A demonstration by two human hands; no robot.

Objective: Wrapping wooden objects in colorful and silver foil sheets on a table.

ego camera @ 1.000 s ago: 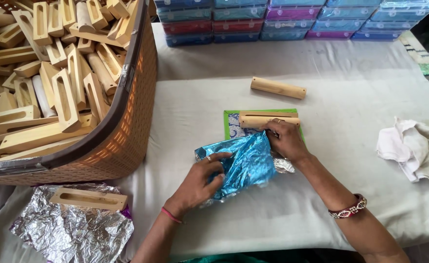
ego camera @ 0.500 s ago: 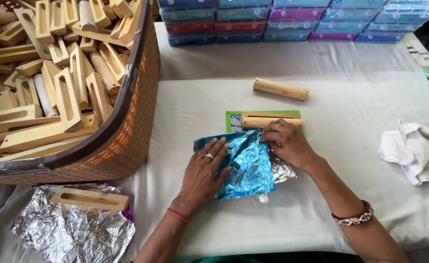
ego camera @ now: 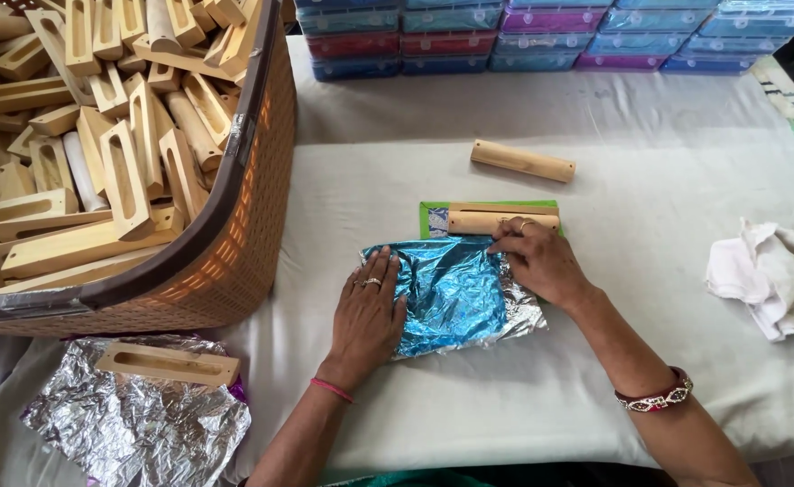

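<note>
A crinkled blue foil sheet [ego camera: 451, 293] lies flat on the cloth-covered table [ego camera: 523, 406], silver side showing at its right edge. My left hand [ego camera: 368, 316] presses flat on the foil's left part, fingers spread. My right hand [ego camera: 541, 261] rests on the foil's upper right corner, fingertips pinching its top edge. Just beyond the foil a wooden stick [ego camera: 496, 221] lies on a green sheet [ego camera: 433, 216]. Whether anything is wrapped inside the foil is hidden.
A large woven basket [ego camera: 234, 243] full of slotted wooden pieces fills the left. A wooden block [ego camera: 167, 363] sits on silver foil [ego camera: 135, 424] at front left. Another wooden stick [ego camera: 523, 160] lies farther back. Coloured plastic boxes [ego camera: 550, 36] line the far edge; a white cloth [ego camera: 775, 280] lies right.
The foil was raised and bunched between both hands; it has been spread and pressed flat. My left hand moved onto its left side, palm down.
</note>
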